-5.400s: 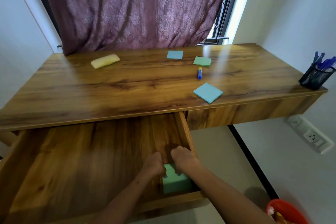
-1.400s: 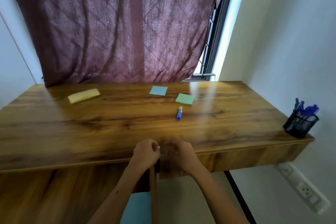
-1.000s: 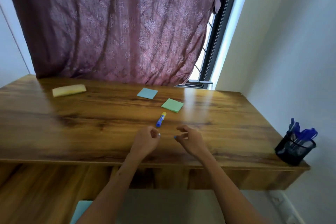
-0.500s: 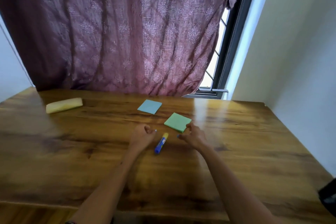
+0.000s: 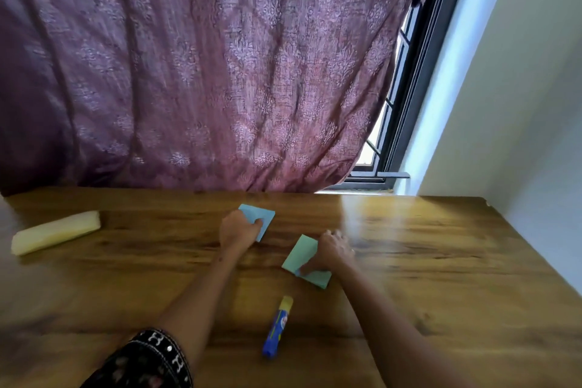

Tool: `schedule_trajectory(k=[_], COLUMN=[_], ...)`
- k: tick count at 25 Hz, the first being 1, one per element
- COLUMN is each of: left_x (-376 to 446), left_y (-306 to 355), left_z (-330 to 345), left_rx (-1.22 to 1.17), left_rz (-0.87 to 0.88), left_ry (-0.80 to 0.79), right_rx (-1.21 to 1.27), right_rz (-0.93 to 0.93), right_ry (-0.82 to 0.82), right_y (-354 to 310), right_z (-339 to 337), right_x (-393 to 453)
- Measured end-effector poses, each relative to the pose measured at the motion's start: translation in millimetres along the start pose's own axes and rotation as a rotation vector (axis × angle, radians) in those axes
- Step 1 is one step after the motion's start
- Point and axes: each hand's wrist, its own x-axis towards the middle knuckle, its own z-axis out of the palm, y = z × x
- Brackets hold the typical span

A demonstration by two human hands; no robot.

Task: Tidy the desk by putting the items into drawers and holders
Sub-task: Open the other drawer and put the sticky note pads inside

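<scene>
On the wooden desk, my left hand is closed around the near corner of a blue sticky-note pad, thumb on top. A little to the right, my right hand grips a green sticky-note pad, thumb pressed on its near edge. Both pads still touch the desk top. A blue glue stick with a yellow cap lies between my forearms, nearer to me. The drawers are out of view.
A pale yellow oblong pouch lies at the far left of the desk. A maroon curtain hangs right behind the desk, with a window frame and a white wall to the right.
Both hands reached farther across the desk, past the glue stick. The left hand closed on the blue pad and the right hand on the green pad. The view tilted upward.
</scene>
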Motion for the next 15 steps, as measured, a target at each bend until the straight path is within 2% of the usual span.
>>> schedule_trajectory(k=[4, 6, 9, 12, 15], left_x=[30.3, 50.1, 65.9, 49.9, 28.1], left_y=[5.4, 6.0, -4.9, -10.2, -18.4], left_z=[4.6, 2.0, -1.9, -12.3, -25.1], left_rx=[0.253, 0.274, 0.156, -0.055, -0.428], left_rz=[-0.118, -0.228, -0.340, -0.321, -0.316], left_ry=[-0.100, -0.176, -0.253, -0.163, -0.105], right_rx=[-0.030, -0.041, -0.037, 0.070, 0.223], right_rz=[0.091, 0.129, 0.138, 0.115, 0.063], right_ry=[-0.048, -0.075, -0.095, -0.072, 0.027], right_y=[-4.8, -2.8, -2.1, -2.7, -3.4], right_z=[-3.9, -6.5, -8.6, -8.6, -13.5], right_x=[14.2, 19.4, 22.4, 20.4, 7.0])
